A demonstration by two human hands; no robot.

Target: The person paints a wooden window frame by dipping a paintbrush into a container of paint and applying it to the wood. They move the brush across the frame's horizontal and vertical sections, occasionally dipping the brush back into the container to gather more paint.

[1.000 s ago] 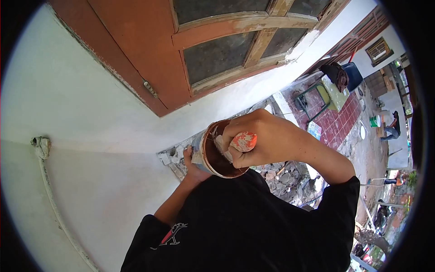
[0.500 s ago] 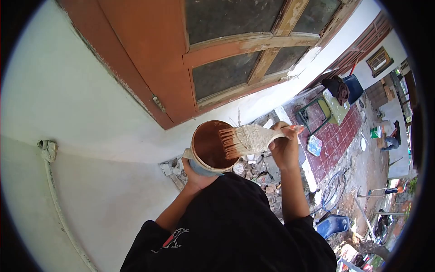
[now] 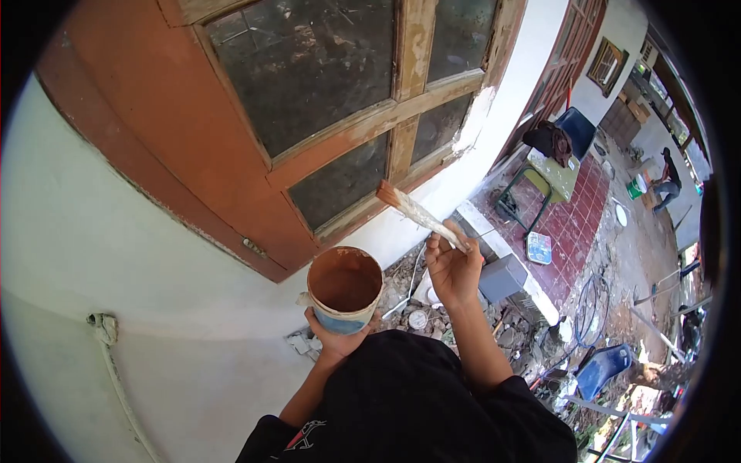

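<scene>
My left hand (image 3: 340,340) is closed around a small paint bucket (image 3: 349,319), which tilts toward me and shows reddish-brown paint inside. In my right hand (image 3: 455,274) is the handle of a wide paintbrush (image 3: 421,214), gripped between thumb and fingers. Reddish-brown paint coats the bristle tips, and the brush is turned edge-on, above and to the right of the bucket. Its tip overlaps the lower edge of a paned wooden window (image 3: 332,176) in this view. Part of the wooden frame (image 3: 202,158) is reddish-brown, while other bars show bare, patchy wood.
White walls (image 3: 193,297) surround the frame, with a pipe (image 3: 123,393) at lower left. Rubble (image 3: 505,332) and a grey block (image 3: 500,278) lie to the right. Beyond stand a desk chair (image 3: 552,174) on red tiles, a blue chair (image 3: 603,372) and another person (image 3: 667,185).
The brush has lifted away from the bucket's mouth toward the window and turned edge-on. The bucket sits lower in view, and the whole view has shifted toward the window.
</scene>
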